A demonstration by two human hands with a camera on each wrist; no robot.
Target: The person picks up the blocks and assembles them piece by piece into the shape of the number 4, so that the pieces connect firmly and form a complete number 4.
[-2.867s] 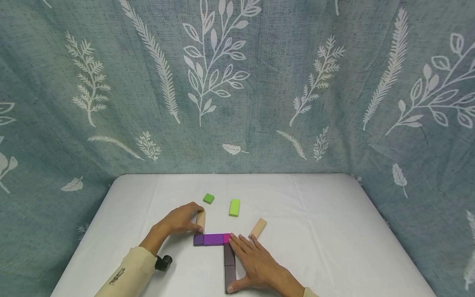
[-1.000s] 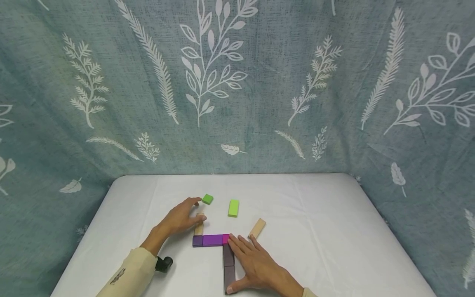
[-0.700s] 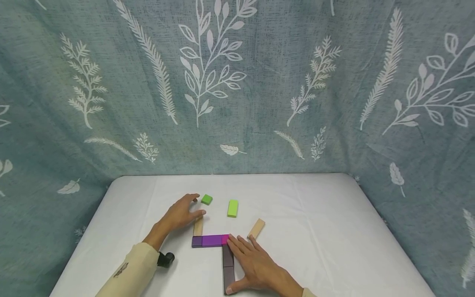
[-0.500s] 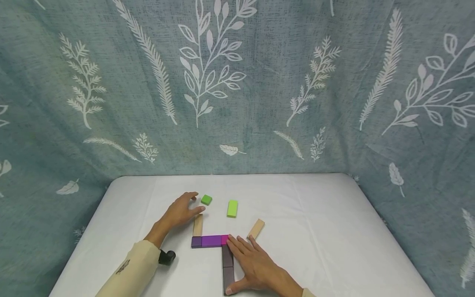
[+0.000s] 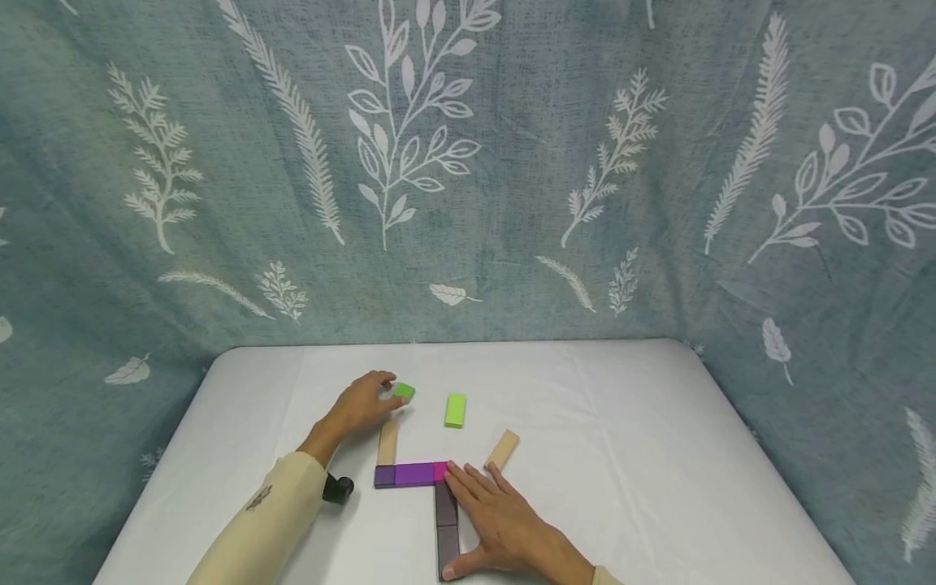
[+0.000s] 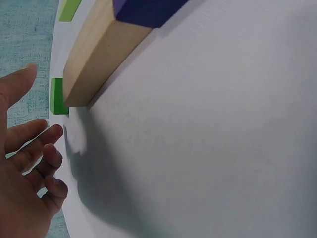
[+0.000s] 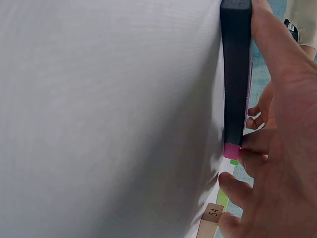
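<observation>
My left hand (image 5: 361,404) reaches over the small green block (image 5: 405,392), thumb and index finger spread on either side of it. In the left wrist view, those fingers stand apart from the green block (image 6: 57,96). A wooden block (image 5: 387,444) lies nearer me, its end against a dark purple block (image 5: 384,477). Joined to that are a purple block (image 5: 414,474) and a pink block (image 5: 439,471). Two dark grey blocks (image 5: 447,505) run from the pink one toward me. My right hand (image 5: 504,524) rests along them, fingertips at the pink block, thumb at the near end.
A lime block (image 5: 455,410) lies right of the small green one. Another wooden block (image 5: 503,448), numbered in the right wrist view, sits just beyond my right fingertips. A white cloth (image 5: 621,487) covers the table; a patterned blue-green curtain (image 5: 512,203) hangs behind.
My left hand has let go of the wooden block, leaving it against the dark purple one, and moved away from me to the small green block. The right hand has stayed in place.
</observation>
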